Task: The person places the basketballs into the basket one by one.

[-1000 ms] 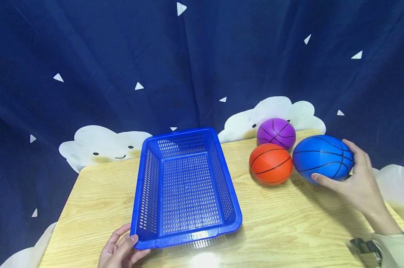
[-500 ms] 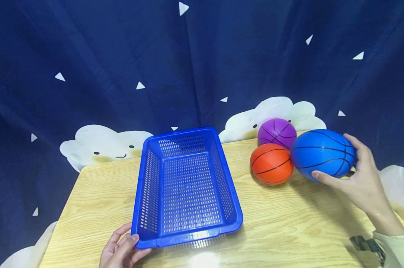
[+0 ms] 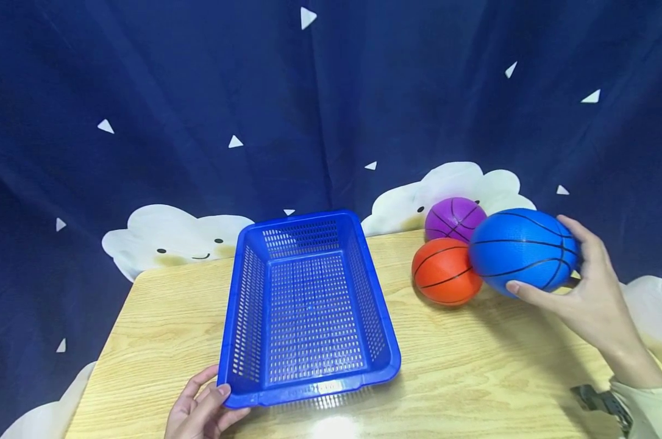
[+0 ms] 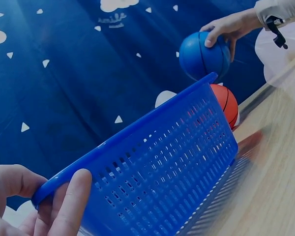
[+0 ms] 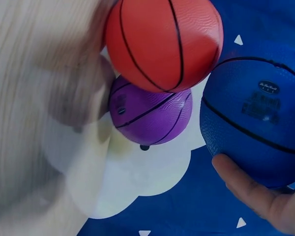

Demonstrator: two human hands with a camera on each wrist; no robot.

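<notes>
My right hand (image 3: pixel 597 292) grips a blue toy basketball (image 3: pixel 523 250) from its right side, thumb in front and fingers behind. In the left wrist view this blue ball (image 4: pixel 204 55) hangs above the table, higher than the orange one. An orange ball (image 3: pixel 446 272) sits on the table just left of it, and a purple ball (image 3: pixel 454 219) lies behind; the right wrist view shows both the orange ball (image 5: pixel 164 42) and the purple ball (image 5: pixel 150 110). With thumb and fingers my left hand (image 3: pixel 202 408) pinches the near left corner of a blue plastic basket (image 3: pixel 388 360).
The wooden table (image 3: pixel 161 329) ends at the back against a dark blue curtain (image 3: pixel 254 91) with white triangles and clouds. The basket stands left of the balls, with bare wood between them. A dark strap device (image 3: pixel 602 403) is at the right sleeve.
My right hand has raised the blue ball and brought it slightly left, so it now overlaps the orange ball in the head view. The left hand keeps its hold on the basket corner.
</notes>
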